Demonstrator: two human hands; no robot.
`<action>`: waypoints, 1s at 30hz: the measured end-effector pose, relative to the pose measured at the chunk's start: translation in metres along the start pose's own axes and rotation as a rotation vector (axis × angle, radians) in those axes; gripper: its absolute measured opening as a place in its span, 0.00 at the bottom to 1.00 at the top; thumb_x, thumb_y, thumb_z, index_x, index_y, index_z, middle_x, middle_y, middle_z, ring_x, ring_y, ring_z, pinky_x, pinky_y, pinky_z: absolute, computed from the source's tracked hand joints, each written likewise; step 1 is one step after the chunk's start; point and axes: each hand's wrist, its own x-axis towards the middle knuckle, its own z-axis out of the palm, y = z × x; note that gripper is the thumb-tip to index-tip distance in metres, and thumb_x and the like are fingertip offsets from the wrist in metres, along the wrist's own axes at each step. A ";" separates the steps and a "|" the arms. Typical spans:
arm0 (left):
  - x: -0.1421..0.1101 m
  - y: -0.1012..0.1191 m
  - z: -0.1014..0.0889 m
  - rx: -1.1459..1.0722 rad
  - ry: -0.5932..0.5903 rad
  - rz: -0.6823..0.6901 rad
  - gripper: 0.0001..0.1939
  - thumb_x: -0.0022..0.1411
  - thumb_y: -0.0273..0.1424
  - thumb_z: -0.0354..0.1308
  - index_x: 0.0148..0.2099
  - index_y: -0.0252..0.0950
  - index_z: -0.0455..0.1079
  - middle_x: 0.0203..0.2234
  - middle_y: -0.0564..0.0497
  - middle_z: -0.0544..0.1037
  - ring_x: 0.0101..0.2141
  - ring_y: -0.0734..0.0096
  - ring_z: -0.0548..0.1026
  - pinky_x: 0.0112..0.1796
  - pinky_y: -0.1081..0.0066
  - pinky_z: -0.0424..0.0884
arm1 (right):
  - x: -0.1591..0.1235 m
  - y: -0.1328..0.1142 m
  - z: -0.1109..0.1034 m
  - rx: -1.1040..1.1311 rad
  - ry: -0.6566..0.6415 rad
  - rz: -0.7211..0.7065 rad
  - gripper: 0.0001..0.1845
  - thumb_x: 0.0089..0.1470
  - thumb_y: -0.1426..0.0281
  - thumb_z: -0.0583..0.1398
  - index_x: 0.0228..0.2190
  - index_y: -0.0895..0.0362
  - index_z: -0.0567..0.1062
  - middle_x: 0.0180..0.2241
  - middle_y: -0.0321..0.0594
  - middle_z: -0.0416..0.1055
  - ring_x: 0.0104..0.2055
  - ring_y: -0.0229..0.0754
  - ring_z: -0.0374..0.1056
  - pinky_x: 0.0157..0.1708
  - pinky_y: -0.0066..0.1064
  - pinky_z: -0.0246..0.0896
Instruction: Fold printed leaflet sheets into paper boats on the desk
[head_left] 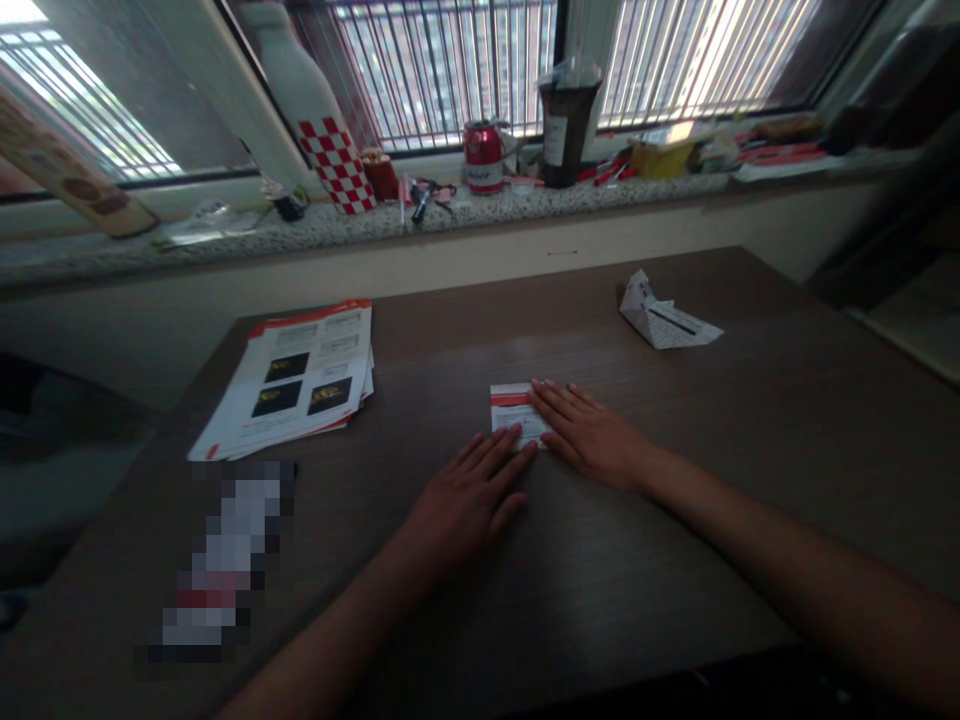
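Observation:
A small folded sheet of paper (514, 412), white with a red band near its far edge, lies flat on the brown table (420, 370). My right hand (589, 430) rests flat over its right side, fingers stretched out and covering part of it. On its near edge lie the fingertips of my left hand (472, 495), which is spread open, palm down. Neither hand is wrapped around anything. Beyond my right hand stands a folded paper shape (664, 318) with printed text and a pointed upright part.
Printed sheets (300, 385) are stacked at the far left, with a pixelated object (225, 560) nearer me. Along the granite windowsill (315, 232) stand a checkered bottle (319, 120), a red can (484, 158), a dark drink cup (568, 125) and a yellow container (661, 155).

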 end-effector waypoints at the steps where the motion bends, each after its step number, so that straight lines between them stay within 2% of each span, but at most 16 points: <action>1: -0.001 0.000 0.001 0.000 -0.005 0.009 0.31 0.81 0.45 0.41 0.79 0.44 0.45 0.76 0.47 0.48 0.74 0.59 0.49 0.71 0.53 0.49 | 0.000 0.000 0.000 0.002 -0.005 -0.004 0.33 0.75 0.59 0.48 0.74 0.55 0.49 0.75 0.50 0.46 0.76 0.53 0.44 0.73 0.55 0.46; 6: -0.002 0.000 0.001 -0.007 -0.033 0.011 0.32 0.81 0.45 0.39 0.79 0.42 0.42 0.77 0.47 0.43 0.75 0.62 0.44 0.72 0.54 0.47 | 0.000 0.003 -0.001 -0.002 -0.015 -0.005 0.33 0.75 0.59 0.47 0.74 0.55 0.51 0.75 0.50 0.47 0.76 0.53 0.45 0.73 0.54 0.46; 14: 0.002 0.004 -0.005 0.005 -0.029 -0.017 0.30 0.81 0.45 0.40 0.78 0.44 0.49 0.75 0.47 0.51 0.74 0.60 0.50 0.72 0.52 0.46 | 0.002 -0.008 -0.002 -0.079 0.002 0.020 0.31 0.73 0.61 0.49 0.73 0.55 0.56 0.75 0.51 0.49 0.76 0.56 0.47 0.72 0.55 0.47; 18: 0.002 0.005 -0.002 0.017 -0.027 -0.022 0.31 0.80 0.47 0.41 0.78 0.43 0.48 0.76 0.45 0.50 0.74 0.59 0.50 0.72 0.50 0.46 | 0.003 -0.017 0.000 -0.096 0.002 0.041 0.34 0.74 0.58 0.48 0.73 0.59 0.53 0.75 0.55 0.47 0.76 0.58 0.44 0.73 0.56 0.44; 23: -0.001 0.002 0.000 -0.014 -0.040 -0.007 0.32 0.80 0.47 0.39 0.79 0.42 0.45 0.76 0.46 0.47 0.74 0.60 0.46 0.72 0.53 0.45 | 0.003 -0.018 0.004 -0.064 0.023 0.048 0.38 0.73 0.53 0.49 0.75 0.55 0.46 0.75 0.52 0.45 0.77 0.57 0.41 0.73 0.58 0.42; 30: -0.002 0.001 0.000 -0.016 -0.066 -0.007 0.33 0.81 0.47 0.39 0.79 0.40 0.43 0.76 0.45 0.43 0.75 0.59 0.43 0.72 0.52 0.44 | 0.003 -0.017 0.005 -0.071 0.010 0.059 0.37 0.73 0.52 0.48 0.74 0.56 0.50 0.75 0.53 0.45 0.77 0.56 0.41 0.73 0.57 0.42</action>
